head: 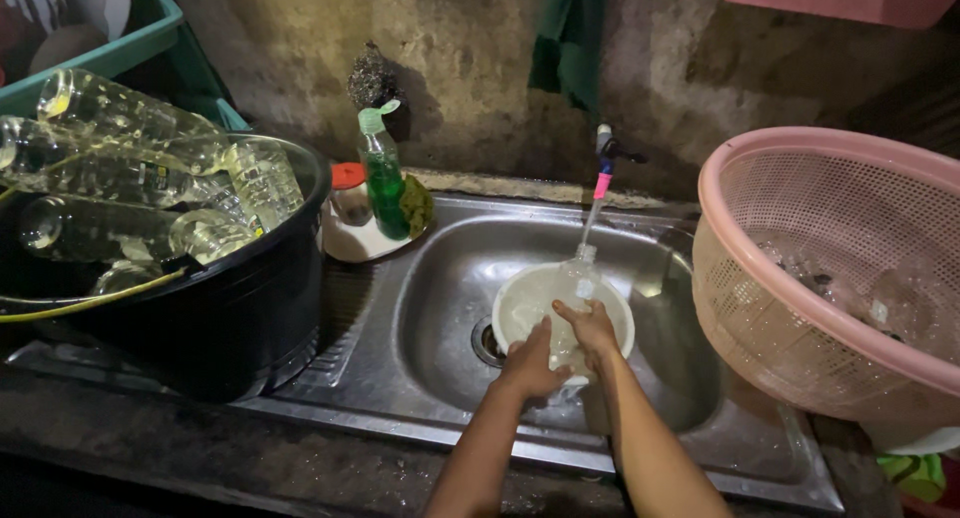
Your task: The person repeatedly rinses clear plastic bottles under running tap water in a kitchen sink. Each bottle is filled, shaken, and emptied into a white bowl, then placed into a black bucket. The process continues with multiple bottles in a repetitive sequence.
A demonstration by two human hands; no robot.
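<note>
My right hand (590, 328) grips a clear plastic bottle (577, 280) and holds it upright over the steel sink (440, 278). A thin stream of water runs from the wall tap (606, 148) into the bottle's mouth. My left hand (528, 363) rests at the bottle's lower part, beside the right hand. Under both hands sits a white bowl (520, 303) with water in it, next to the sink drain (487, 343).
A black tub (250, 298) at left holds several clear empty bottles (150, 168). A green dish-soap bottle (383, 173) and a red-lidded jar (349, 190) stand on a tray behind the sink. A pink mesh basket (830, 268) with bottles sits at right.
</note>
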